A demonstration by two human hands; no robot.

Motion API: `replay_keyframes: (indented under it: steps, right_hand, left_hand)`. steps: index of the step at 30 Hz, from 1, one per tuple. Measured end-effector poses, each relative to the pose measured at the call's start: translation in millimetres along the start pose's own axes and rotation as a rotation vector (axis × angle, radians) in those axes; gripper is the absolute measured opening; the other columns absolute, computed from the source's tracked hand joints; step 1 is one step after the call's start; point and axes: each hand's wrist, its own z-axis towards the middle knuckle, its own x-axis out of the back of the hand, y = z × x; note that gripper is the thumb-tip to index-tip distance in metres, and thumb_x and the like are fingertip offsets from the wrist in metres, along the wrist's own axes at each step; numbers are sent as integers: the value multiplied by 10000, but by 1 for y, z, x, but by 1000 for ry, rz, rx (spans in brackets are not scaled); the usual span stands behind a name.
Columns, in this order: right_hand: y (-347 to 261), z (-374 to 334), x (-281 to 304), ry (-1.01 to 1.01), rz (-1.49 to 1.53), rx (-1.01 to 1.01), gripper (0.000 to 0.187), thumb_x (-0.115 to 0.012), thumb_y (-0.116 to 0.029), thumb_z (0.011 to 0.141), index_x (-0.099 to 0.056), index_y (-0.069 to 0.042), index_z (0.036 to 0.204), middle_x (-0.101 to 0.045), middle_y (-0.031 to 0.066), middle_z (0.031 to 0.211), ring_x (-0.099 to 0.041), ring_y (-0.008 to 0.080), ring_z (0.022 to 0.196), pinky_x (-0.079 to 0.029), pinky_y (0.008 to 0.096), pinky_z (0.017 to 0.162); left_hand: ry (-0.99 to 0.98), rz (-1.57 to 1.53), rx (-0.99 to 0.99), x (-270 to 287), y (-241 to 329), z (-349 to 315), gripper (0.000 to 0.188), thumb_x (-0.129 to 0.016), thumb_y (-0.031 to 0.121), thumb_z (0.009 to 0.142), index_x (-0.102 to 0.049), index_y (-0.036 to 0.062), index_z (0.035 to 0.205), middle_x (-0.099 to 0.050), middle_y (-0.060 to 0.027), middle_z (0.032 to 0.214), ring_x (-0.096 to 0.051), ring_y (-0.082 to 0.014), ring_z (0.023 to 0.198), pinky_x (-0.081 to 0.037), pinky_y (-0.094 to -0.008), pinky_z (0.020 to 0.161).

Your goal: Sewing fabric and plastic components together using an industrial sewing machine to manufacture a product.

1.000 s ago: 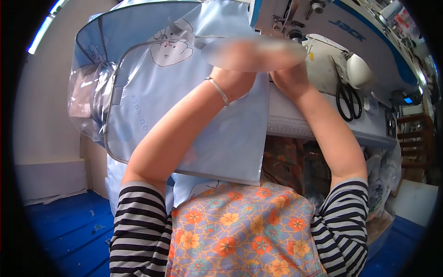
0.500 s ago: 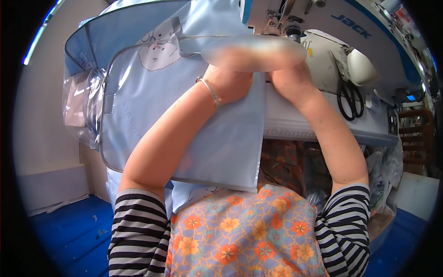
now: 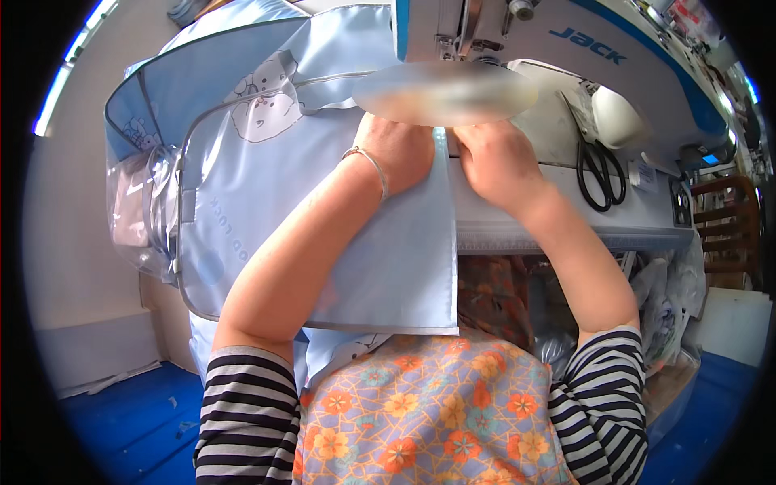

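Observation:
Light-blue panel [image 3: 364,275], thin and slightly sheer with grey-bound edges and a printed cartoon animal, spreads over the sewing machine's bed and hangs toward my lap. On its upper right part lies my left hand [image 3: 396,153], with a bracelet at the wrist; a blurred patch hides its fingertips. My right hand [image 3: 499,158] is just beyond the panel's right edge, fingers curled, thumb and forefinger close together at that edge. What they grip is lost in the blur. Right above both hands is the sewing machine's head [image 3: 477,32]; its needle area is partly hidden.
Black-handled scissors [image 3: 600,174] lie on the machine bed [image 3: 550,190] to the right, beside a white rounded object [image 3: 616,117]. More blue material [image 3: 210,61] and a clear plastic pouch [image 3: 141,198] are at the left. A wooden chair [image 3: 723,222] stands far right.
My hands have drawn slightly apart from the machine head, and more of the right hand's curled fingers shows. The panel's right edge has shifted a little left; the whole view has shifted slightly too.

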Motion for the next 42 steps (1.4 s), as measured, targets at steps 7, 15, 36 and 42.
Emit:
replay_keyframes:
  steps: [7, 15, 36, 42]
  right_hand:
    - [-40, -75, 6, 109, 248, 77, 193, -629, -15, 747, -644, 0, 939, -620, 161, 1055, -592, 349, 1007, -490, 424, 890]
    - [-97, -123, -15, 20, 579, 324, 333, -689, -72, 662, -677, -8, 988, -644, 138, 1047, -610, 312, 1016, -477, 419, 949]
    - [-72, -90, 6, 22, 788, -50, 272, -690, 62, 731, -676, -23, 989, -667, 149, 915, -659, 329, 807, -522, 336, 716]
    - [-65, -80, 5, -9, 760, -161, 226, -619, 42, 744, -684, -19, 951, -665, 189, 895, -650, 371, 764, -514, 382, 667]
  left_hand:
    - [73, -68, -17, 0, -6, 2, 166, -558, 68, 754, -635, 30, 897, -625, -117, 1051, -581, -295, 1026, -452, -399, 902]
    - [-55, -70, -1, 8, -2, -5, 194, -578, 162, 826, -632, 46, 971, -622, -97, 1093, -563, -283, 1088, -431, -401, 947]
    - [-91, -94, -175, 9, -21, 17, 163, -557, 70, 776, -653, 75, 907, -643, -55, 996, -592, -250, 1025, -431, -401, 955]
    - [20, 13, 162, 86, -80, -84, 239, -613, 141, 821, -664, 81, 1047, -615, -97, 1194, -562, -268, 1130, -404, -408, 1020]
